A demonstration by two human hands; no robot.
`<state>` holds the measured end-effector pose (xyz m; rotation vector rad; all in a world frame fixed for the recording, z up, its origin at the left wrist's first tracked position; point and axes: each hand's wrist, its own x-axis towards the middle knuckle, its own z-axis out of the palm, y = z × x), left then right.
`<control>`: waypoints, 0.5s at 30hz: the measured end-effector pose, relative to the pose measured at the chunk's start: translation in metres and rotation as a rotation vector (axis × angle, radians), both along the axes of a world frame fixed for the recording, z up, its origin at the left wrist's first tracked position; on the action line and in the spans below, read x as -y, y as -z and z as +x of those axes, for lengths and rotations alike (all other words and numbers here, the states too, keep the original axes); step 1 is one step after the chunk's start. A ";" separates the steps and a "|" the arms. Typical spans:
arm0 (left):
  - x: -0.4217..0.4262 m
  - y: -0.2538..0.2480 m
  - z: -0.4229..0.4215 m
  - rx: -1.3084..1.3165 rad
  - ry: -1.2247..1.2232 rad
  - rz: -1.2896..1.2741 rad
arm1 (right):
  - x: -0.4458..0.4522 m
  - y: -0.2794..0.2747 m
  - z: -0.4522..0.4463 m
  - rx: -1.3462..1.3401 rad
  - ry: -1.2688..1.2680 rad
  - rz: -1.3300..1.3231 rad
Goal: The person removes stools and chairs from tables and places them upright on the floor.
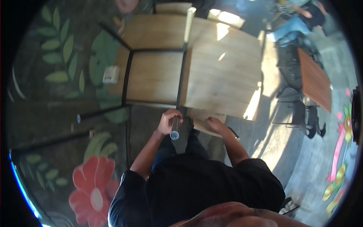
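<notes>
My left hand [170,120] is wrapped round a dark metal tube leg [174,128] whose open round end points toward me. That leg belongs to a black frame [181,77] with bars lying over a light wooden tabletop [155,75]. Another leg [190,26] rises at the frame's far corner, lit by the sun. My right hand [215,123] is curled beside the near edge of a second wooden board [225,75], above a pale wooden seat [204,119]; what its fingers hold, if anything, is too small to make out.
A white box [111,75] sits left of the frame. Another black leg [94,113] juts out to the left. On the right are a brown table [314,79] and black chairs [300,117]. A person [302,19] is at the upper right.
</notes>
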<state>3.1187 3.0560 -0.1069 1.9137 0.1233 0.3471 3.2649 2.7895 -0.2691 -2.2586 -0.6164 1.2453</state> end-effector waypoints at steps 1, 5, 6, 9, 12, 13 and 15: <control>-0.005 0.009 0.004 -0.020 0.068 -0.063 | 0.000 -0.018 -0.005 0.075 0.045 0.021; -0.025 0.047 0.021 -0.054 0.341 -0.005 | 0.016 -0.080 -0.069 0.652 0.275 0.224; -0.030 0.070 0.029 -0.025 0.405 0.029 | 0.020 -0.093 -0.089 0.770 0.328 0.196; -0.039 0.105 0.048 -0.113 0.628 0.024 | 0.011 -0.140 -0.167 0.761 0.653 0.173; -0.027 0.104 0.045 -0.176 0.613 -0.176 | 0.015 -0.123 -0.250 0.633 0.755 0.068; -0.028 0.104 0.040 -0.157 0.641 -0.174 | 0.021 -0.096 -0.281 0.559 0.846 0.020; -0.030 0.101 0.036 -0.044 0.559 -0.033 | 0.031 -0.052 -0.340 0.407 0.998 -0.047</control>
